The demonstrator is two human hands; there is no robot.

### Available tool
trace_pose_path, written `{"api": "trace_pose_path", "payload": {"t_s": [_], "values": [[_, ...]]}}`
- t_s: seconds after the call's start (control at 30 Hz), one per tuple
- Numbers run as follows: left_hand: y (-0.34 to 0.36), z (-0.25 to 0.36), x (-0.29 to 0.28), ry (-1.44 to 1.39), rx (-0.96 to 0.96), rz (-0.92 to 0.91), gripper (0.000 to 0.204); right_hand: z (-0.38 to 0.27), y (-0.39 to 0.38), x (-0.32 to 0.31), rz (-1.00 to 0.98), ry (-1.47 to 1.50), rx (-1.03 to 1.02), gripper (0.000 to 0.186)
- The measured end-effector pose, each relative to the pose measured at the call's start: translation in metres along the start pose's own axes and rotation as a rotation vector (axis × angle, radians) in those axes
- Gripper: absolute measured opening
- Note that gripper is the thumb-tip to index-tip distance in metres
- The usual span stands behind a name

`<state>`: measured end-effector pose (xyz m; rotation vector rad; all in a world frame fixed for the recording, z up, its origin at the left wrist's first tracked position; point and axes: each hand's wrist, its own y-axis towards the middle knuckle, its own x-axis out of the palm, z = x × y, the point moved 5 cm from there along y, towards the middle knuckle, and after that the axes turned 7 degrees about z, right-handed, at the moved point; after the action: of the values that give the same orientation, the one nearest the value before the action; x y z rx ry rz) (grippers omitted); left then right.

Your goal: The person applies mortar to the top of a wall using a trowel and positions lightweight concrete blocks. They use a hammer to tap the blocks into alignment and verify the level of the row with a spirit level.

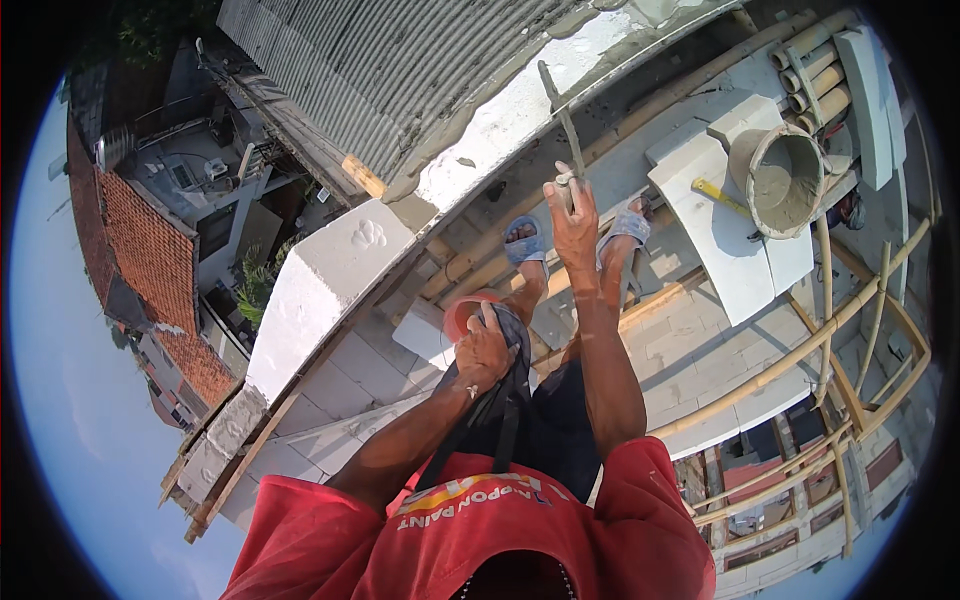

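Above rooftops (155,250) at nine o'clock, stands over bamboo poles (462,266). With right hand (574,228), grips a grey tool (562,115) toward one o'clock; with left hand (482,352), clutches dark cloth (516,385) toward six. Could lose balance from a sandal (527,246) slipping between poles.

- Held in the right hand (574,228): a long, narrow, dull-grey trowel-like tool (568,135), pointing forward, away from the body.
- At the left hand (483,354): a round reddish bucket (459,316), partly hidden, contact unclear.
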<state>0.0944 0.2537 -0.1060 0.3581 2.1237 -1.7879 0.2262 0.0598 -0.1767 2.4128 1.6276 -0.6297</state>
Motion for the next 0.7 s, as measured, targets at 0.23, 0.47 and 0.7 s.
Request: {"api": "trace_pose_path", "payload": {"t_s": [0.23, 0.47, 0.7], "values": [[0.001, -0.017, 0.010, -0.029, -0.012, 0.039, 0.107, -0.016, -0.086, 0.019, -0.027, -0.400, -0.463, 0.012], [-0.002, -0.017, 0.013, -0.017, 0.002, 0.087, 0.107, -0.029, -0.105, 0.024, -0.075, -0.333, -0.457, 0.021], [-0.004, -0.011, 0.014, -0.011, -0.004, 0.057, 0.105, -0.014, -0.082, 0.104, -0.129, -0.396, -0.413, 0.020]]}}
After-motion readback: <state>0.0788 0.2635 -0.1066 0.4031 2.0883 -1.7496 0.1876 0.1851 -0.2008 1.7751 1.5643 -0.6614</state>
